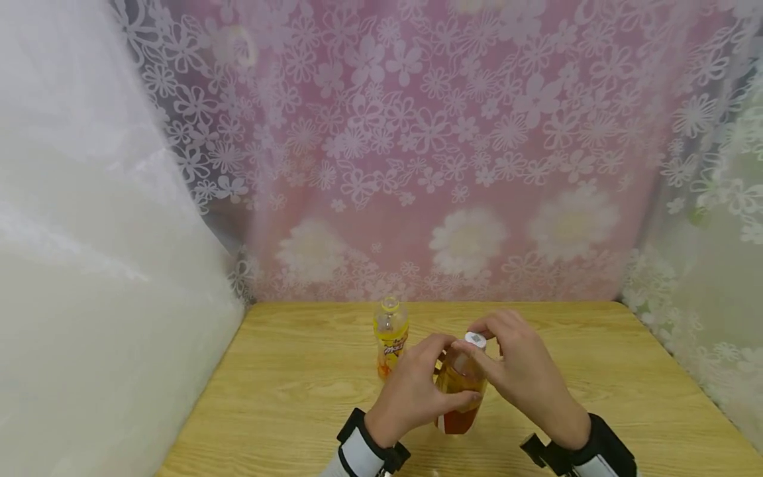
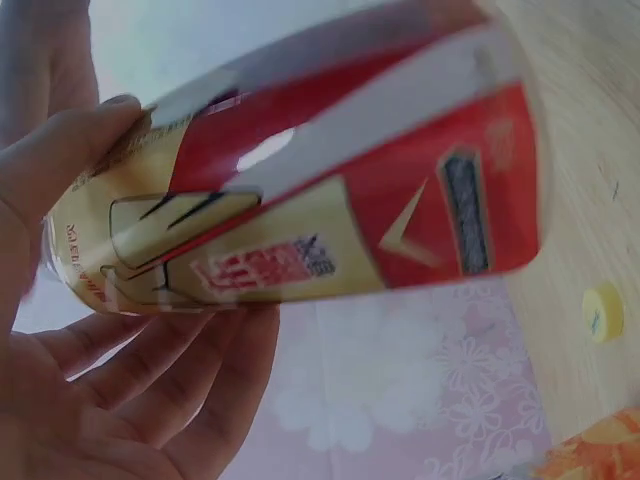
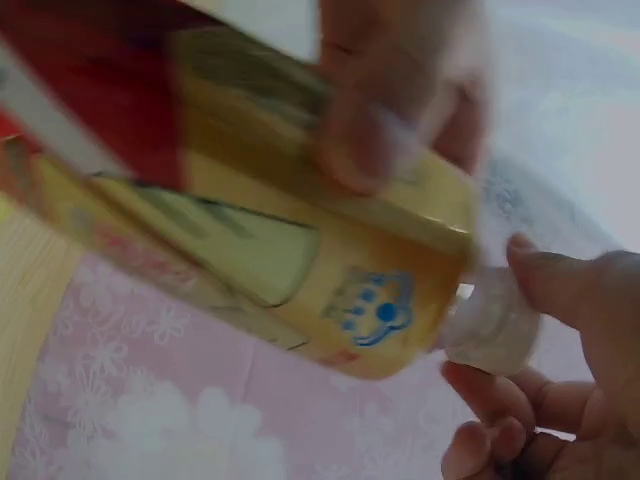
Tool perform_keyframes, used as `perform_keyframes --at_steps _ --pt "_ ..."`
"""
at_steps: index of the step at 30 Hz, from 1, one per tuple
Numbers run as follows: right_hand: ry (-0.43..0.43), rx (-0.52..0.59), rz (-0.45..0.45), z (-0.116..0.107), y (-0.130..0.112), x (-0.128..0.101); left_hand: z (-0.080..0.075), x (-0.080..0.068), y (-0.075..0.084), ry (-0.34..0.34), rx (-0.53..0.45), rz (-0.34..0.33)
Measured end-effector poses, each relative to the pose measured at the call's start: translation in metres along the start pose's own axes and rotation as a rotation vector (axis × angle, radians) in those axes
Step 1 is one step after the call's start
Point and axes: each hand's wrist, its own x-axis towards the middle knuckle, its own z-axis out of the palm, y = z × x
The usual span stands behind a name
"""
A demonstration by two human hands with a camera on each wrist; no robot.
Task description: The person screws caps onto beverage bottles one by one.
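My left hand (image 1: 411,387) grips the body of a drink bottle (image 1: 459,417) with a red and gold label and amber contents. Thumb and fingers lie on opposite sides of it in the left wrist view. My right hand (image 1: 524,371) pinches the bottle's white cap (image 3: 495,325) between thumb and fingers, at the neck. The bottle leans slightly in the head view; whether its base touches the table cannot be told. Just beyond my left hand stands a second, clear bottle (image 1: 391,331) with a yellow-and-orange label and an uncapped mouth.
A yellow cap (image 2: 603,312) lies on the wood-grain table (image 1: 286,397). Behind the table hangs a pink curtain (image 1: 381,252) with white flowers. A pale sheet (image 1: 107,298) borders the left side, and a flowered translucent one (image 1: 709,291) the right.
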Motion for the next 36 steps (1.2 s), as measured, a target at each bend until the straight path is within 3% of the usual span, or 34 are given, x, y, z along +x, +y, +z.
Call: perform_keyframes --at_steps 3,10,15,21,27,32,36 --pt "0.016 -0.013 0.018 0.002 0.000 -0.002 0.000 -0.001 0.001 0.003 0.013 -0.006" --pt "-0.167 0.232 -0.111 -0.014 0.014 -0.003 0.001 -0.002 -0.001 -0.050 -0.057 0.002" --pt "-0.141 0.193 -0.184 -0.016 0.013 -0.001 0.002 0.000 -0.002 -0.037 -0.075 0.013" --pt "-0.014 0.023 -0.030 -0.004 0.000 -0.002 0.004 0.000 -0.001 0.012 -0.056 -0.015" --pt "0.022 -0.044 0.100 0.006 -0.008 -0.004 0.007 -0.001 0.000 0.056 0.016 -0.039" --pt "0.006 0.034 0.092 0.002 0.000 -0.006 0.008 0.000 -0.001 0.021 -0.030 -0.037" --pt "-0.072 0.171 0.025 -0.006 0.011 -0.011 0.011 -0.002 -0.003 -0.045 -0.123 -0.030"
